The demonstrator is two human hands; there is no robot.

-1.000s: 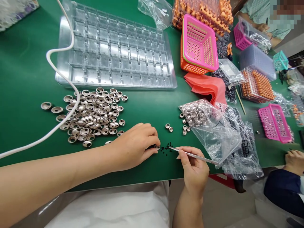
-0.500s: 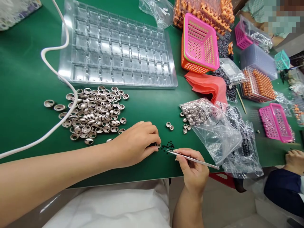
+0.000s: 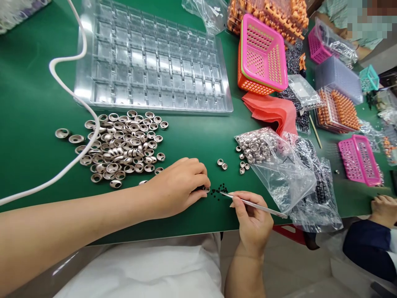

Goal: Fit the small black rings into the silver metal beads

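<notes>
Your L hand [image 3: 182,182], lower centre of frame, has its grip pinching a metal pc [image 3: 207,189], mostly hidden. Your R hand [image 3: 254,219], just right, pinches tweezers [image 3: 259,206], tip at the blk bits [image 3: 214,191] on the worktop [image 3: 192,136]; can't tell if tip holds one. Ring pile [image 3: 124,145] centre left, clear tray [image 3: 155,62] upper left, bagged pcs [image 3: 257,147] right of centre.

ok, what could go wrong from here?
1. The tiny black bits lie loose beside the left hand; a nudge could scatter them.
2. The right hand holds slim tweezers, tip at those bits; it might flick one away.
3. Small silver pieces sit loose by the plastic bag; a bump could send them rolling.
</notes>
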